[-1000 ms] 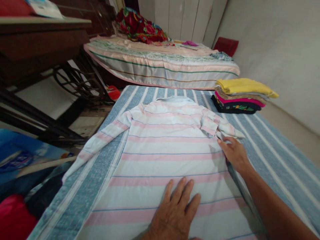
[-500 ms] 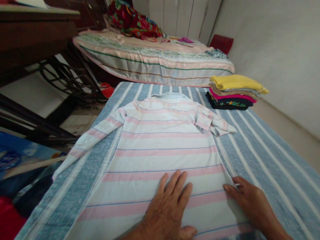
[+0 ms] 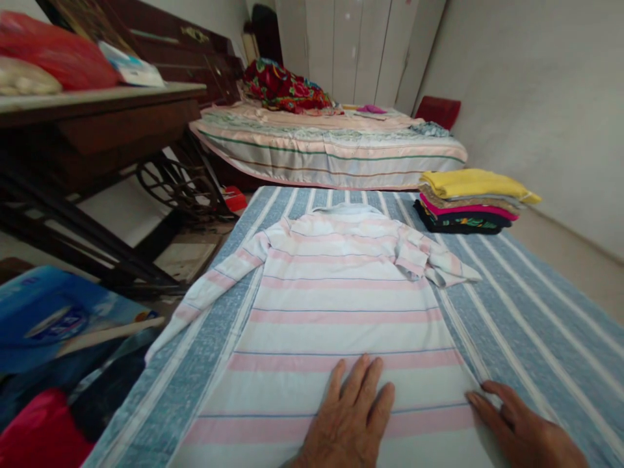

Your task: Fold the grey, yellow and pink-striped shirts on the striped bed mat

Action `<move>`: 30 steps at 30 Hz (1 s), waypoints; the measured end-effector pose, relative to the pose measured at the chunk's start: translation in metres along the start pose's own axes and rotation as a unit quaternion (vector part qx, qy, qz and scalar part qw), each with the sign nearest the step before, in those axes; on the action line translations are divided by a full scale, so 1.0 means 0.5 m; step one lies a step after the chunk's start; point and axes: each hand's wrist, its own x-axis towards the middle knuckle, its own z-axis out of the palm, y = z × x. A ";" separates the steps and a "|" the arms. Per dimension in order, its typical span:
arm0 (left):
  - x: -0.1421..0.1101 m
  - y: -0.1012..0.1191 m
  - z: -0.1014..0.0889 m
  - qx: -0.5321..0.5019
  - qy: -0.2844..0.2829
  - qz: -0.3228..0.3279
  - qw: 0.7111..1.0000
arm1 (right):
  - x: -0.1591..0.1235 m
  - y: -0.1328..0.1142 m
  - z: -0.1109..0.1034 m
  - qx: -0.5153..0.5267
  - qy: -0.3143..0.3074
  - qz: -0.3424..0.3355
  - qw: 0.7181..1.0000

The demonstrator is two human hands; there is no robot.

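Since a second ago, the person's right hand [image 3: 529, 422] has come down the side of the striped shirt [image 3: 341, 318], from beside the bunched right sleeve [image 3: 451, 263] to the lower side seam. Its thumb and forefinger meet that edge; whether they pinch the cloth, one cannot tell. Still flat on the lower part of the shirt, the left hand [image 3: 348, 416] has its fingers slightly apart. Pink, white and thinly lined in blue, the shirt lies spread along the blue striped sheet [image 3: 531, 318], its collar [image 3: 348, 208] near the sheet's far edge and its left sleeve [image 3: 217, 279] slanting out to the left edge. Near the far right corner sits a stack of folded clothes [image 3: 465, 208], yellow on top. Beyond the far edge stands a bed [image 3: 336, 153] bearing a red flowered blanket [image 3: 287, 88]; past the left edge, a dark wooden table [image 3: 141, 120].
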 end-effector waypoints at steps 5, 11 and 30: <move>0.004 0.009 -0.041 -0.091 -0.045 -0.013 0.995 | 0.006 -0.029 -0.039 -0.102 0.112 -0.077 0.985; 0.017 0.020 -0.069 -0.133 -0.064 -0.039 0.988 | -0.035 -0.203 -0.044 0.079 0.179 -0.372 0.907; 0.046 -0.050 -0.091 -0.173 0.046 -0.094 0.979 | -0.127 -0.282 0.024 0.138 0.130 -0.429 0.883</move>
